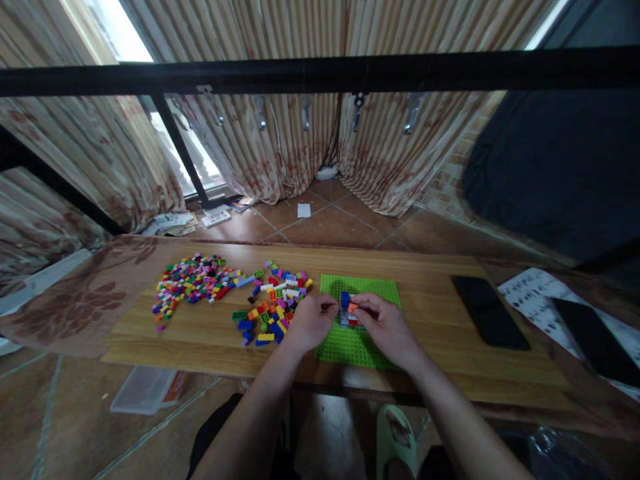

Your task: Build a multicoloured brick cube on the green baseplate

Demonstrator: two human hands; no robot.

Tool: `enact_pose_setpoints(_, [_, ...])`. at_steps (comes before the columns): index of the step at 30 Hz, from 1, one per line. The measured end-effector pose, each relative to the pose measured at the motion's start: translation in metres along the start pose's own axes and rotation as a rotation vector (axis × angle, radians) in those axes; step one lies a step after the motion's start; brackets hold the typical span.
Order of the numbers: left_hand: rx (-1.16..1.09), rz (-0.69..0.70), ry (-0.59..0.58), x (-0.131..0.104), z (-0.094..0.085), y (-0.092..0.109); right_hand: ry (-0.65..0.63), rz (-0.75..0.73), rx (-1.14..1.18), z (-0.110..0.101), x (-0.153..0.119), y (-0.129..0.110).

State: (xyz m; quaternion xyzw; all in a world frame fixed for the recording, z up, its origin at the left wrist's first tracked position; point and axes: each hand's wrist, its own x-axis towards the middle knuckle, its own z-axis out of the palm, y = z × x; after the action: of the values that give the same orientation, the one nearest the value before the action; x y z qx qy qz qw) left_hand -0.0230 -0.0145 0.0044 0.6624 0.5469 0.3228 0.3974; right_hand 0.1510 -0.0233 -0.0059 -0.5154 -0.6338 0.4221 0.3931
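A green studded baseplate (pixel 360 353) lies on the wooden board in front of me. On it stands a small build of toy bricks (pixel 344 317), with clear, red and blue pieces showing. My right hand (pixel 385 325) reaches in from the right, thumb and fingers pinching an orange brick (pixel 353 308) against the build's upper part. A blue brick (pixel 345 298) sits beside the orange one. My left hand (pixel 311 323) is just left of the build, its fingers closed in a pinch. Whatever those fingers hold, if anything, is too small or hidden to make out.
Left of the baseplate are a loose spread of larger bricks (pixel 274 313) and a dense pile of small bricks (pixel 187 283). A black phone (pixel 490 312) lies to the right, near printed sheets (pixel 531 293) and another dark device (pixel 597 340). A dark rail (pixel 300 77) crosses beyond the table.
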Motion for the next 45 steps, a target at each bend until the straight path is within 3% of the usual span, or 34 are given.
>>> enact_pose_setpoints(5, [-0.152, -0.002, -0.063, 0.0, 0.002, -0.004, -0.006, -0.046, -0.072, 0.003, 0.001, -0.003])
enact_pose_setpoints(12, [-0.418, -0.122, -0.148, -0.002, -0.002, 0.003, -0.03, -0.067, -0.004, 0.008, -0.001, -0.004])
enact_pose_setpoints(17, [-0.378, -0.156, -0.124, -0.002, -0.001, 0.003, -0.03, -0.099, -0.063, 0.01, -0.004, -0.008])
enact_pose_setpoints(26, [-0.277, -0.154, -0.063, -0.003, 0.005, 0.003, 0.035, -0.274, -0.454, 0.002, -0.007, -0.015])
enact_pose_setpoints(32, [-0.134, -0.149, 0.069, 0.005, -0.001, -0.01, 0.059, -0.248, -0.492, 0.003, -0.004, 0.0])
enact_pose_setpoints(45, [-0.206, -0.115, 0.006, 0.005, 0.008, -0.007, 0.101, -0.219, -0.437, 0.005, 0.0, 0.006])
